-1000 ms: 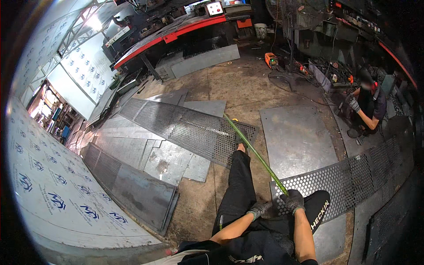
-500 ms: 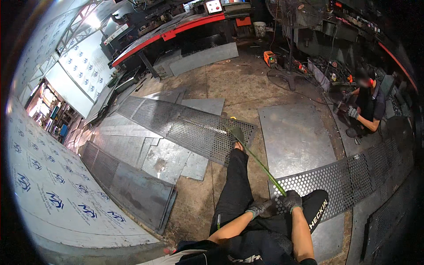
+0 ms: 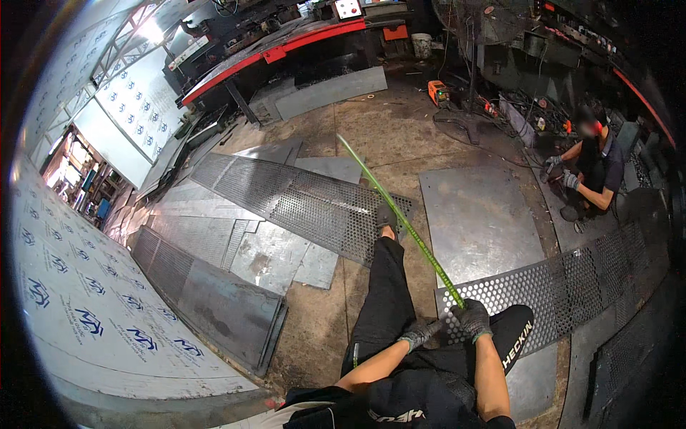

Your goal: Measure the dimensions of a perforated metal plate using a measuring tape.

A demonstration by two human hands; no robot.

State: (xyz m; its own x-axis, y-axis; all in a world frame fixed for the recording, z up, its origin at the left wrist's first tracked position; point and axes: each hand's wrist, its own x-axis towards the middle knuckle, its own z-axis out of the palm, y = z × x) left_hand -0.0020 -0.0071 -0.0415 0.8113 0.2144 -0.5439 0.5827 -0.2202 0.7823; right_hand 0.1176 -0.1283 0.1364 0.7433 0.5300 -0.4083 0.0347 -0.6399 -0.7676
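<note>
Apparently held near its lower end so its length can reach outward, the green strip [image 3: 421, 247] slants over a perforated sheet [image 3: 314, 204] from the right hand's [image 3: 472, 321] curled fingers, while the left hand's [image 3: 420, 334] finger spread is unclear.

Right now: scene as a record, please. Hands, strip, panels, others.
Left hand: gloved, by the right panel; grip unclear
Right hand: gloved, closed on green strip
Green strip: slants forward-left, crossing over left panel
Panels: both perforated
Left foot: over left panel
Co-worker: low, far right, gloved
Orange box: on floor, further back
</note>
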